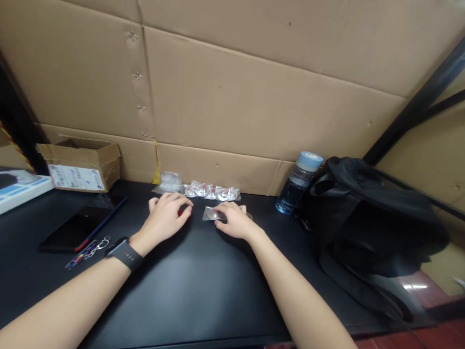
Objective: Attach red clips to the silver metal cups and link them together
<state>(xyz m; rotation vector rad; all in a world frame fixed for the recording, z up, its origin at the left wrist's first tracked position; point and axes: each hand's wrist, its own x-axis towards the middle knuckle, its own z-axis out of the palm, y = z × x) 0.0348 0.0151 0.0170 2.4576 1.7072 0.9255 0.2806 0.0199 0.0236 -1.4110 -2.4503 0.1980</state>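
My left hand (167, 216), with a dark watch on its wrist, rests on the black table with its fingers curled. A bit of a small red item (182, 210) shows between its thumb and fingers; the rest is hidden. My right hand (235, 221) is closed over a small clear plastic packet (210, 214), whose left end sticks out past the fingertips. Just behind both hands lies a row of clear packets (201, 190) with round silvery and red things inside. Left of that row is a crumpled clear plastic bag (169, 181).
On the left are an open cardboard box (79, 166), a dark tablet (84, 224), a keychain (89, 251) and a blue-white box (2, 198). To the right stand a water bottle (295, 185) and a black backpack (374, 225). A cardboard wall (238, 104) rises behind the table (197, 296).
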